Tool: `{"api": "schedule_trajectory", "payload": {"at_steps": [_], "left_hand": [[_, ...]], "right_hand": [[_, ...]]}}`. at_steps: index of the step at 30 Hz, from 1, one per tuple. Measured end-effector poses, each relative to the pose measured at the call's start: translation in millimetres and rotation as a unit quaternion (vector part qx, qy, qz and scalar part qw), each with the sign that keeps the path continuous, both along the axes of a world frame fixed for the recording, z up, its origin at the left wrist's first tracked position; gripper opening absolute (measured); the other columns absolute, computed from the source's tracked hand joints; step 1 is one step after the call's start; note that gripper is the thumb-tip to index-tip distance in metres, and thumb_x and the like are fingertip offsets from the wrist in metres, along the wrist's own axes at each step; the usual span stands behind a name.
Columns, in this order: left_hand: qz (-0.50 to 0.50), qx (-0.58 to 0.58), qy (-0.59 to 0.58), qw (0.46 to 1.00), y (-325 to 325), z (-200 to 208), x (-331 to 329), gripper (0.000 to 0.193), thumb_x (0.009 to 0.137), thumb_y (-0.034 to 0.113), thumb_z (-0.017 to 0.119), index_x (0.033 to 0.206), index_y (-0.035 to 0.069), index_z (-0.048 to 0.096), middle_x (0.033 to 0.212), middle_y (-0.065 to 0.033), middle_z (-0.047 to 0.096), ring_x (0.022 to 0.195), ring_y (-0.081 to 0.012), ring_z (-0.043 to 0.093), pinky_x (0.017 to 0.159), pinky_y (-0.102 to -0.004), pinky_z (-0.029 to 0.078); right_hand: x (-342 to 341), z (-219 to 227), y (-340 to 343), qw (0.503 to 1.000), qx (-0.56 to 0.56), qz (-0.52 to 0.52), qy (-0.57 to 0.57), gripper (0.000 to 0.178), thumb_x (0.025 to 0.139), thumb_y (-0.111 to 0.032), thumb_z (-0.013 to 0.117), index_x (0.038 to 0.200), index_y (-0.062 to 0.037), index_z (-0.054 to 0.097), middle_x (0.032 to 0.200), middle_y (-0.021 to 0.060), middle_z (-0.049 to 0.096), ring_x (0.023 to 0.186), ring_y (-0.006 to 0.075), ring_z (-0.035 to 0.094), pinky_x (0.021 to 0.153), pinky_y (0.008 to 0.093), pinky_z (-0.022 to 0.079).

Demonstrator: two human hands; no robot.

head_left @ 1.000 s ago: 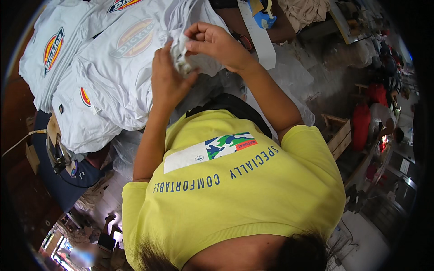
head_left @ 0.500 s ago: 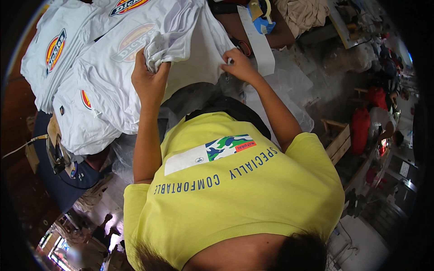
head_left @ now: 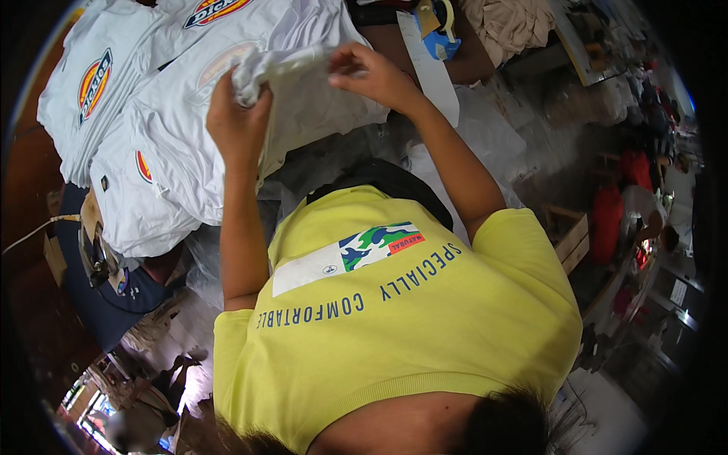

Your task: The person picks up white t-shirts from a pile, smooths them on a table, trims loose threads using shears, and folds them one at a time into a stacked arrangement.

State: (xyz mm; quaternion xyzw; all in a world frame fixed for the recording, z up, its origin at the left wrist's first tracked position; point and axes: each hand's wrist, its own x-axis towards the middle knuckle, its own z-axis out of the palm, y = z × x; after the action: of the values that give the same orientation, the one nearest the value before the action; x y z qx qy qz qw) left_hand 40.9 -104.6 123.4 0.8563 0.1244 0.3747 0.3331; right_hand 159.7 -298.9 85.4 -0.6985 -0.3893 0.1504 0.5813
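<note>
A white T-shirt (head_left: 284,62) is bunched in my left hand (head_left: 239,125), its fingers and thumb closed on a gathered fold. The rest of the cloth hangs toward the table's near edge. Close to the right end of that raised fold is my right hand (head_left: 379,78), slightly blurred. Its fingers are bent but apart, and no cloth shows between them. Under and left of the held shirt lie several stacked white T-shirts (head_left: 178,110) with red, yellow and black oval prints.
Right of the shirts are a blue tape dispenser (head_left: 441,47) and a long white paper strip (head_left: 434,80). Beyond lies heaped beige cloth (head_left: 512,26). Clear plastic sheeting (head_left: 493,125) and a wooden crate (head_left: 570,241) are at the right. A white cord (head_left: 38,231) runs at the left.
My right hand has let go of the shirt's right edge and moved left and away from me, toward the left hand. My left hand has shifted slightly left with the bunched cloth.
</note>
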Motion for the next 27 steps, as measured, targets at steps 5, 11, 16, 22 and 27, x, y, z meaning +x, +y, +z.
{"api": "schedule_trajectory", "payload": {"at_steps": [5, 11, 16, 22, 27], "left_hand": [[-0.006, -0.093, 0.016, 0.996, 2, 13, 0, 0.035, 0.067, 0.013, 0.069, 0.099, 0.002, 0.060, 0.083, -0.0130, 0.064, 0.074, -0.0220, 0.064, 0.068, -0.0289, 0.048], [-0.005, 0.028, 0.061, 0.998, -18, 3, 8, 0.039, 0.067, 0.017, 0.068, 0.102, 0.004, 0.058, 0.089, -0.0138, 0.063, 0.079, -0.0273, 0.062, 0.069, -0.0333, 0.048], [0.004, 0.047, 0.071, 0.996, -28, 2, 9, 0.038, 0.068, 0.019, 0.068, 0.102, 0.005, 0.058, 0.092, -0.0137, 0.062, 0.080, -0.0281, 0.062, 0.068, -0.0345, 0.048], [0.034, -0.044, 0.030, 0.998, -13, 4, 5, 0.035, 0.069, 0.018, 0.068, 0.099, 0.003, 0.059, 0.085, -0.0141, 0.064, 0.076, -0.0275, 0.063, 0.068, -0.0330, 0.048], [0.027, 0.061, 0.060, 0.996, -23, -8, 15, 0.045, 0.068, 0.021, 0.070, 0.107, 0.004, 0.055, 0.094, -0.0148, 0.060, 0.086, -0.0290, 0.060, 0.073, -0.0361, 0.047]], "right_hand": [[1, -105, -57, 0.903, -0.273, -0.317, -0.103, 0.043, 0.070, -0.026, 0.073, 0.103, -0.0046, 0.054, 0.093, 0.0113, 0.059, 0.084, 0.0271, 0.059, 0.074, 0.0340, 0.047], [20, -62, -49, 0.953, -0.013, -0.192, 0.236, 0.027, 0.075, -0.020, 0.066, 0.092, -0.0037, 0.054, 0.084, 0.0088, 0.058, 0.072, 0.0207, 0.058, 0.060, 0.0293, 0.046], [25, -52, -39, 0.921, -0.229, -0.266, -0.167, 0.034, 0.074, -0.020, 0.067, 0.100, -0.0025, 0.054, 0.101, 0.0160, 0.054, 0.091, 0.0301, 0.056, 0.081, 0.0409, 0.045], [25, -58, -38, 0.931, -0.260, -0.195, -0.164, 0.027, 0.075, -0.018, 0.066, 0.095, -0.0017, 0.058, 0.095, 0.0157, 0.059, 0.083, 0.0305, 0.061, 0.074, 0.0396, 0.050], [29, 13, 12, 0.975, 0.076, -0.029, 0.207, 0.022, 0.082, -0.016, 0.062, 0.095, -0.0003, 0.055, 0.083, 0.0071, 0.062, 0.074, 0.0157, 0.063, 0.067, 0.0300, 0.053]]}}
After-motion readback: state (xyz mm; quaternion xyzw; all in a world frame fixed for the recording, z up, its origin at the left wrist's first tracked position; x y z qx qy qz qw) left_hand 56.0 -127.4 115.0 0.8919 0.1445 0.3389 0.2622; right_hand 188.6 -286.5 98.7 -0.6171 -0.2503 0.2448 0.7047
